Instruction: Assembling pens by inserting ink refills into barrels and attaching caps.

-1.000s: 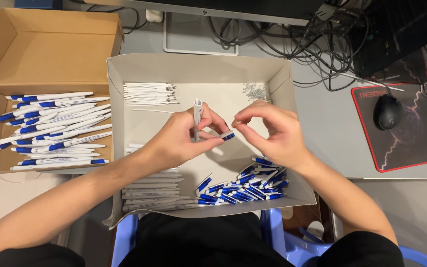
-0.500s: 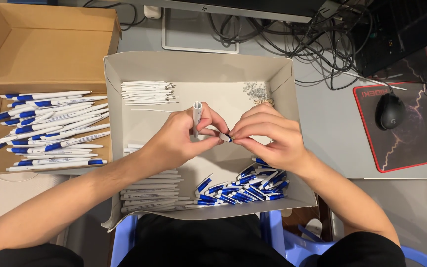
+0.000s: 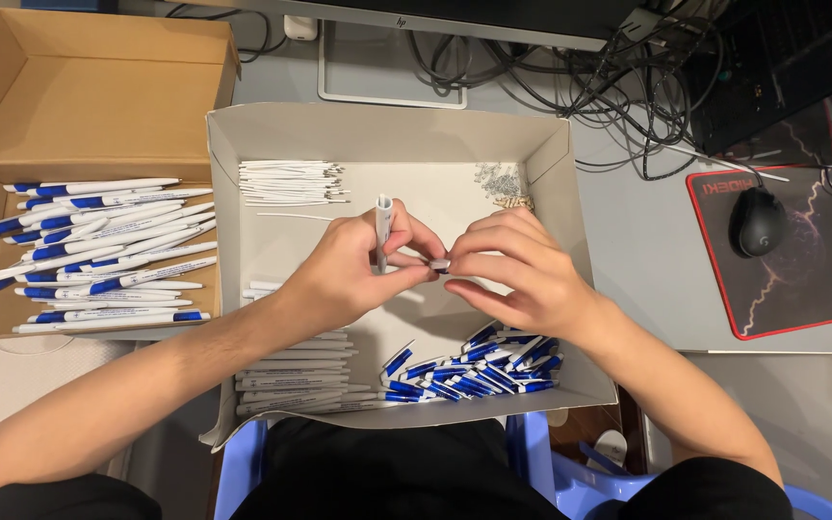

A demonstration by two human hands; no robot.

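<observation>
The left hand (image 3: 344, 270) holds a white pen barrel (image 3: 383, 231) upright, its fingers closed round the lower part so the open top stands clear above them. The right hand (image 3: 512, 270) meets it from the other side, thumb and forefinger pinched narrow on a small part (image 3: 440, 263) at the left fingertips; what that part is cannot be told at this size. Both hands hover over the middle of a shallow grey tray (image 3: 387, 130) on the table (image 3: 647, 250). In the tray, a bundle of thin white refills (image 3: 291, 181) lies at the far left, a little heap of springs (image 3: 503, 183) sits at the far right corner, a stack of white barrels (image 3: 291, 385) lies near left under the left forearm, and a pile of blue tips (image 3: 474, 371) lies near right, just under the right wrist. Left of the tray, touching it, an open cardboard box (image 3: 79, 106) holds finished white-and-blue pens (image 3: 98, 250) laid in rows. To the right a black mouse (image 3: 758, 221) rests on a dark mat (image 3: 801, 289), with tangled cables (image 3: 618, 87) behind.
</observation>
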